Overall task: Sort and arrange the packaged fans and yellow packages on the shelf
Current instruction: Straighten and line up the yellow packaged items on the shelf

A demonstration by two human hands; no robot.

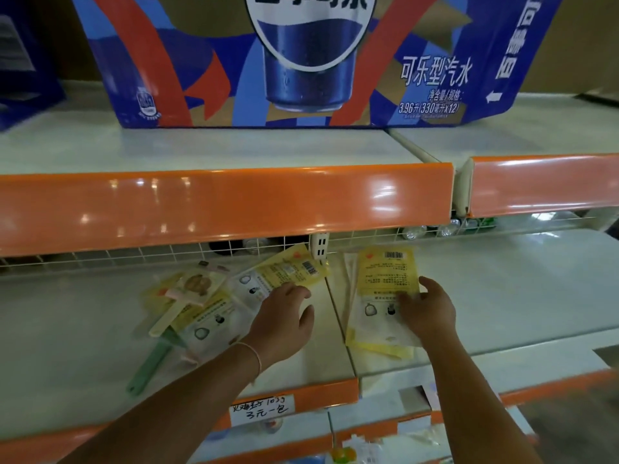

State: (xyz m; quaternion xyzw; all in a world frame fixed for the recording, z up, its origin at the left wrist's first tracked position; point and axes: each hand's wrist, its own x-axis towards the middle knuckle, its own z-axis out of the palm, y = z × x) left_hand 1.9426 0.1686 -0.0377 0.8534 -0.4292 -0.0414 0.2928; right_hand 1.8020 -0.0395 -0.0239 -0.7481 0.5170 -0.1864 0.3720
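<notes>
White shelf point(83, 329): left hand point(284, 324) flat, fingers spread on yellow package point(284, 274); right hand point(430, 309) seemingly pressing stack point(382, 306), fingers open

One head-worn wide-angle view looks forward and down at a white shelf point(502, 296) from close range, standing at its front edge. The orange lip of the upper shelf point(217, 205) crosses mid-frame, bowed by the lens; both forearms enter from the bottom edge. No second view shares the scene.

yellow packages point(385, 289) — flat stack, right | packaged fans point(187, 296) — loose pile, left
</notes>
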